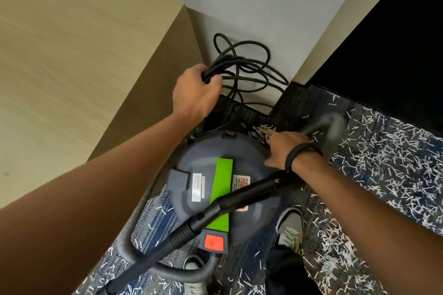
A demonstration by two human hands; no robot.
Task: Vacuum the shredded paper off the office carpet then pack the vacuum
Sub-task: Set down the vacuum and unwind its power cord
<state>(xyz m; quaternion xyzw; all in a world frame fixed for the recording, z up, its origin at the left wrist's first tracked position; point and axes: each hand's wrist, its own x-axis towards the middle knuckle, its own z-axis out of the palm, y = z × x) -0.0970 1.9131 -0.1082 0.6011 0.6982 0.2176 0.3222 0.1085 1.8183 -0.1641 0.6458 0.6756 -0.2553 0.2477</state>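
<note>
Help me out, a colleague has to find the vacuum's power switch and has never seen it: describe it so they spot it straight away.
Start at the round grey vacuum on the carpet beside the wooden desk. A bright green strip runs across its lid toward the person's shoes; the orange-red button sits just past that strip's near end. It is the only red-orange part on the machine.

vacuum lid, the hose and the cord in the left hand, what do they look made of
Vacuum lid: looks like moulded plastic, matte grey with a soft sheen, with a bright green strip.
Hose: likely flexible ribbed plastic, grey; the close ridges and easy curve suggest it.
Cord: probably rubber or vinyl sheathing, smooth dull black, hanging in loose loops from the left hand.
</note>
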